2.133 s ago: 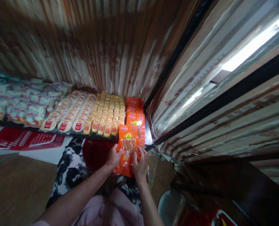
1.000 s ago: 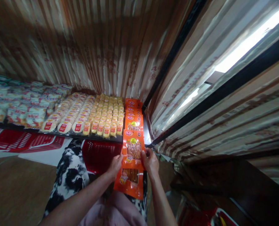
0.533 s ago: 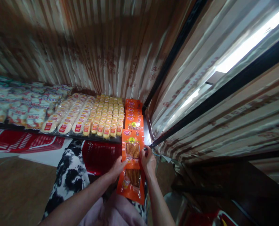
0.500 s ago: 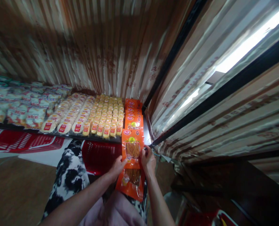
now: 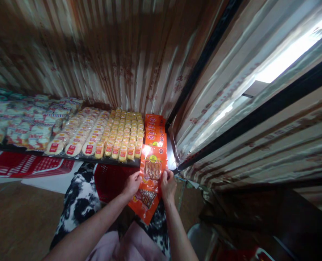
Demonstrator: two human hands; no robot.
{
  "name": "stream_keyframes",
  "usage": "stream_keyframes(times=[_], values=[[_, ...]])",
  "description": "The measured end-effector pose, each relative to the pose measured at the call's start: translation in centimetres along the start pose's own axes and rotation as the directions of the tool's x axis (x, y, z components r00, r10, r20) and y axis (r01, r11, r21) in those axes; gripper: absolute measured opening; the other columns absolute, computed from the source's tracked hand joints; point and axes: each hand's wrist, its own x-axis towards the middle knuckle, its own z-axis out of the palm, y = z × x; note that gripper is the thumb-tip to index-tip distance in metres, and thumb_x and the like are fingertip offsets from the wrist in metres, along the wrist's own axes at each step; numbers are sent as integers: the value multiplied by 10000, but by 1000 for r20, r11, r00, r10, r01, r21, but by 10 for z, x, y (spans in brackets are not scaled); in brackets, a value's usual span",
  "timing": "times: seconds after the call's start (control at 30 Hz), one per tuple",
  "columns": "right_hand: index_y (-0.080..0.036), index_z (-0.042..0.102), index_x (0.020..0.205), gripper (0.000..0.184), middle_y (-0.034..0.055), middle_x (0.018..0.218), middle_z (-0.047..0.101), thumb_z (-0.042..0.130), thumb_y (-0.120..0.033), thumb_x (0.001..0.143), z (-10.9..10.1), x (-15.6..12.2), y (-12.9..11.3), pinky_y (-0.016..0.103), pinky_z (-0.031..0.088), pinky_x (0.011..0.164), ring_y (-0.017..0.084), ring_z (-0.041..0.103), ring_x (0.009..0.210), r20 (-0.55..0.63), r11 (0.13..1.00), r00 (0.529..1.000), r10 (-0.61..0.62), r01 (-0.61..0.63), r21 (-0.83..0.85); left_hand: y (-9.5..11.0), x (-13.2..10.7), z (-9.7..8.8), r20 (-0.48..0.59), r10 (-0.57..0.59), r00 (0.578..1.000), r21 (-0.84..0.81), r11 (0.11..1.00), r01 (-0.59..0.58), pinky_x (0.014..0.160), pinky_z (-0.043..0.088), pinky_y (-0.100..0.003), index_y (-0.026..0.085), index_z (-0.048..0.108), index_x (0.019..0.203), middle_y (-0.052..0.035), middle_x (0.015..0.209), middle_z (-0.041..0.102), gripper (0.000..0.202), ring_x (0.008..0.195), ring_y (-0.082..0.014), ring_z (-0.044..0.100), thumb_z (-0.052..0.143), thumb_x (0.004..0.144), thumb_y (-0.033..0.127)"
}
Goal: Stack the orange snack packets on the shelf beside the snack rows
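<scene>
My left hand point(image 5: 132, 184) and my right hand point(image 5: 168, 184) both grip orange snack packets point(image 5: 151, 167) with a clear window showing brown sticks. The top packet is held up at the front edge of the shelf point(image 5: 114, 160), against the stack of matching orange packets point(image 5: 154, 135) at the shelf's right end. A lower orange packet point(image 5: 145, 203) hangs tilted under my hands, above my lap. Fingers of both hands are closed on the packets' sides.
Rows of yellow snack packs point(image 5: 124, 135) and round pale cakes point(image 5: 76, 136) fill the shelf; more bags point(image 5: 22, 123) lie left. A red basket point(image 5: 109, 179) sits below my hands. Corrugated metal walls point(image 5: 117, 54) close the back and right.
The top packet has been pushed forward onto the shelf's orange stack. The lower packet has tilted and drawn closer under my hands, which moved slightly up and left.
</scene>
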Motion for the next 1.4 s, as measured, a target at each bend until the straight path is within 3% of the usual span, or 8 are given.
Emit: stream_keyframes(times=[0.3,0.8,0.97,1.13,1.4], values=[[-152,640,898,433,160,913,721,410,-499,777,-2,4,-7,348,465,743,288,665,880,4,999,1000,-4,4,39,9,6,3,-161,58,985,124,992,-38,709,420,-256,173,633,682,-42,766,666,115,763,-181,600,572,740,250],[-128,649,872,481,167,870,718,441,-537,728,-4,11,-11,341,457,707,280,663,815,-15,994,1000,9,-8,105,18,12,14,-138,39,990,-24,999,-43,555,384,-211,152,591,675,2,621,599,139,611,-134,548,547,732,271],[-121,650,884,459,162,869,713,428,-504,763,-5,17,-16,329,449,699,267,657,813,-39,994,998,-58,61,89,25,14,17,-125,25,992,-70,997,-34,590,429,-218,134,650,757,-31,697,664,138,662,-150,601,525,730,185],[-123,628,1056,472,108,795,699,422,-462,800,-5,25,-23,308,438,649,230,641,723,-38,996,996,-84,85,38,29,18,19,-106,29,994,-107,993,-40,664,483,-240,134,689,820,-45,771,704,168,732,-168,644,557,718,153],[-162,661,1038,418,116,1012,677,352,-383,865,-5,32,-24,300,454,727,210,622,863,-31,962,962,-273,272,-31,30,22,21,-104,35,994,-146,988,-50,727,513,-273,143,687,840,-41,775,705,147,783,-187,659,613,715,157]])
